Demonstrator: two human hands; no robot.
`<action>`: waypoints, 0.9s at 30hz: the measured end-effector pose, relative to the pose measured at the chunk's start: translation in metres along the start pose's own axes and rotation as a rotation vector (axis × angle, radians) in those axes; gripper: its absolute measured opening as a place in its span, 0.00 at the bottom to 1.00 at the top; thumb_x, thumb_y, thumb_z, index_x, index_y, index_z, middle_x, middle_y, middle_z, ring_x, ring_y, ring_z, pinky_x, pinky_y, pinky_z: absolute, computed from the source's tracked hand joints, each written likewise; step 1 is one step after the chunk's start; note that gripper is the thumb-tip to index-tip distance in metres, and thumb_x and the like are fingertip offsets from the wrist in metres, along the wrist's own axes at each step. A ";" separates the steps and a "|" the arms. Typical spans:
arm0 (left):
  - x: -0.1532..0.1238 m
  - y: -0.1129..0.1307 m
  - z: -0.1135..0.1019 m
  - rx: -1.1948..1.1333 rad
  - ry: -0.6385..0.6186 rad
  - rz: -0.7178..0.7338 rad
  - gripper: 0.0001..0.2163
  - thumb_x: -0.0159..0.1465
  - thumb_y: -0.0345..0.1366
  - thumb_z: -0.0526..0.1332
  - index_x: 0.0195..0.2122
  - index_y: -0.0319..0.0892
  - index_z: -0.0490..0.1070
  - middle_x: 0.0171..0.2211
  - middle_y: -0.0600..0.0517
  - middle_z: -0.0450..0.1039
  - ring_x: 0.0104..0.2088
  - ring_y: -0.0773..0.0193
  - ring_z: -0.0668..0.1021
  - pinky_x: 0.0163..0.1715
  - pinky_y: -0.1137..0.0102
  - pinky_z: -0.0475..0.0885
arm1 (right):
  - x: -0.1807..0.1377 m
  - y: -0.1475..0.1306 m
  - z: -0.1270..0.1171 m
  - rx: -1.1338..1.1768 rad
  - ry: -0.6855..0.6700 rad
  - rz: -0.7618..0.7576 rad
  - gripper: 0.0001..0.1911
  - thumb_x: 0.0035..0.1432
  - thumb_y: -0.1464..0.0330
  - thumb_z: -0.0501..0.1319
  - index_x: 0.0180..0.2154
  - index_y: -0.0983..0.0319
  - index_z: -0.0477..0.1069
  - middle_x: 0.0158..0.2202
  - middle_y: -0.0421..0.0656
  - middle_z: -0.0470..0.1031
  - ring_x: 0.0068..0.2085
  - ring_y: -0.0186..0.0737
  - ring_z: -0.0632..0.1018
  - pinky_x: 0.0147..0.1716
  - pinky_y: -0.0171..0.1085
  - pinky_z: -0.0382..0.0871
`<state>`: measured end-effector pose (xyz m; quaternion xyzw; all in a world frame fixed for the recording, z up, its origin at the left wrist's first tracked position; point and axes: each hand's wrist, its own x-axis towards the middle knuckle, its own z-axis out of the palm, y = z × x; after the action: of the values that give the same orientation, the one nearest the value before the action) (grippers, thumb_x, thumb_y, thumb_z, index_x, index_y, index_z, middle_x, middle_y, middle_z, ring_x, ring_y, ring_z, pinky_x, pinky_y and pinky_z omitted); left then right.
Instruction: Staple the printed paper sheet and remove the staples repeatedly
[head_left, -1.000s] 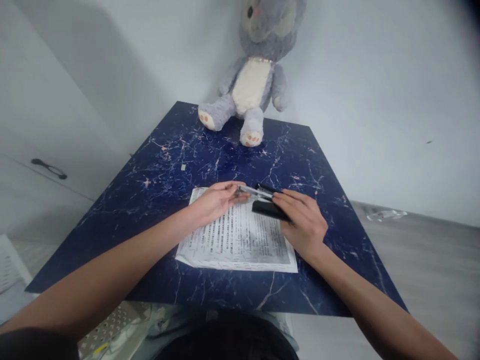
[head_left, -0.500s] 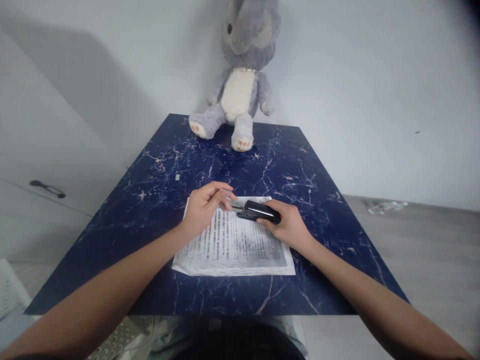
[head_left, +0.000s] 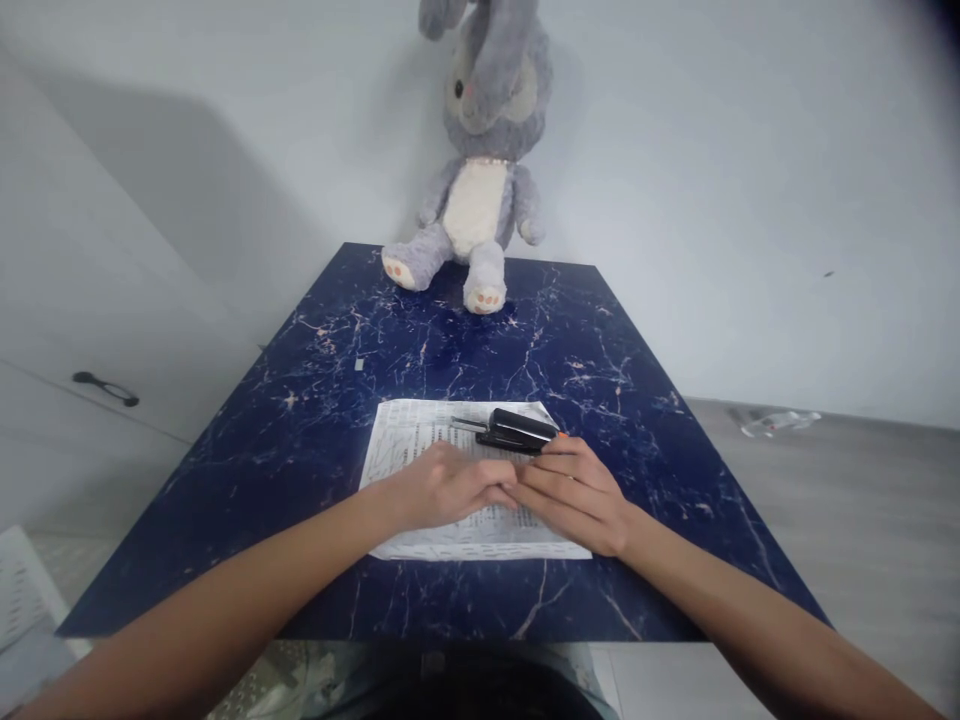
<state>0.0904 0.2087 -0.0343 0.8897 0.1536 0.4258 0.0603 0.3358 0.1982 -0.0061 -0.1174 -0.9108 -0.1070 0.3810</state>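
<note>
A black stapler [head_left: 523, 426] lies on a stack of printed paper [head_left: 420, 546], a thin metal part sticking out of its left end. My left hand [head_left: 450, 485] rests over the paper below the stapler, its fingers curled and the tips pressed together; anything between them is hidden. Meeting those fingertips, my right hand [head_left: 577, 495] lies with its fingers stretched out over the right side of the paper, close to the stapler's right end. No object shows in my right hand.
The paper is on a dark blue marbled table [head_left: 300, 500]. A grey plush rabbit [head_left: 480, 200] sits at its far edge against the wall. A small pale piece [head_left: 358, 365] lies left of centre. Clear plastic [head_left: 780, 423] is on the floor at right.
My right hand has let go of the stapler, which now lies on the paper. Both hands have moved nearer me and come together. The view has tilted up slightly.
</note>
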 end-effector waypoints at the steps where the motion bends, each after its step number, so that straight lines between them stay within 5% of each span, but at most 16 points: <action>1: 0.000 0.000 0.000 0.008 0.001 -0.003 0.08 0.76 0.37 0.57 0.53 0.43 0.65 0.25 0.60 0.75 0.19 0.71 0.74 0.20 0.74 0.68 | 0.000 0.000 -0.003 -0.018 -0.014 -0.005 0.20 0.68 0.78 0.62 0.60 0.63 0.73 0.48 0.44 0.84 0.49 0.39 0.82 0.55 0.43 0.76; 5: 0.002 -0.004 -0.004 0.056 0.091 -0.012 0.10 0.73 0.39 0.63 0.52 0.43 0.68 0.26 0.59 0.78 0.18 0.72 0.75 0.20 0.75 0.68 | 0.002 0.005 -0.006 -0.058 0.038 0.033 0.22 0.63 0.78 0.67 0.58 0.62 0.75 0.52 0.48 0.83 0.48 0.43 0.82 0.49 0.46 0.78; 8: 0.004 -0.013 -0.017 0.112 0.172 -0.123 0.06 0.72 0.36 0.62 0.48 0.43 0.71 0.26 0.59 0.78 0.18 0.73 0.74 0.20 0.76 0.67 | 0.000 0.021 -0.001 -0.064 0.216 0.269 0.20 0.60 0.79 0.68 0.52 0.57 0.77 0.47 0.45 0.84 0.43 0.44 0.83 0.44 0.46 0.78; 12: 0.005 -0.043 -0.047 0.488 0.195 -0.567 0.08 0.74 0.35 0.56 0.42 0.43 0.74 0.28 0.54 0.78 0.26 0.66 0.78 0.29 0.72 0.71 | -0.015 0.059 0.003 0.005 0.273 0.776 0.05 0.63 0.70 0.66 0.41 0.57 0.79 0.40 0.42 0.83 0.40 0.44 0.83 0.43 0.45 0.78; 16: -0.007 -0.079 -0.073 0.881 0.030 -1.009 0.18 0.72 0.39 0.55 0.59 0.40 0.73 0.56 0.35 0.74 0.54 0.41 0.76 0.52 0.53 0.72 | -0.044 0.100 0.004 0.103 0.212 1.076 0.08 0.61 0.62 0.67 0.35 0.59 0.79 0.34 0.43 0.83 0.34 0.44 0.82 0.40 0.42 0.78; 19: -0.023 -0.096 -0.081 0.961 -0.138 -1.229 0.23 0.71 0.42 0.55 0.64 0.37 0.70 0.60 0.28 0.68 0.58 0.32 0.71 0.52 0.46 0.70 | -0.063 0.123 0.007 -0.029 0.131 1.096 0.09 0.58 0.60 0.67 0.33 0.60 0.80 0.30 0.43 0.82 0.31 0.45 0.81 0.39 0.44 0.77; 22: -0.031 -0.104 -0.085 0.922 -0.315 -1.202 0.19 0.71 0.37 0.53 0.55 0.36 0.77 0.52 0.31 0.73 0.54 0.37 0.74 0.52 0.51 0.71 | -0.072 0.135 0.014 -0.156 0.047 1.033 0.09 0.60 0.62 0.64 0.35 0.59 0.82 0.33 0.46 0.84 0.35 0.48 0.82 0.43 0.47 0.76; 25: -0.030 -0.105 -0.089 0.848 -0.333 -1.172 0.18 0.68 0.31 0.53 0.51 0.38 0.80 0.47 0.36 0.77 0.47 0.46 0.79 0.49 0.59 0.73 | -0.070 0.137 0.019 -0.135 -0.081 0.936 0.11 0.62 0.65 0.61 0.41 0.59 0.82 0.45 0.48 0.84 0.47 0.52 0.82 0.53 0.53 0.74; 27: -0.027 -0.104 -0.089 0.805 -0.291 -1.171 0.17 0.67 0.29 0.53 0.50 0.39 0.80 0.46 0.38 0.78 0.44 0.48 0.80 0.47 0.60 0.74 | -0.062 0.129 0.017 -0.163 -0.043 0.887 0.14 0.64 0.66 0.60 0.47 0.60 0.80 0.52 0.49 0.82 0.53 0.53 0.80 0.57 0.56 0.70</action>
<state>-0.0178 0.2966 -0.0229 0.6624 0.7400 0.1116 -0.0341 0.4045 0.3176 -0.0490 -0.5283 -0.7687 -0.0022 0.3607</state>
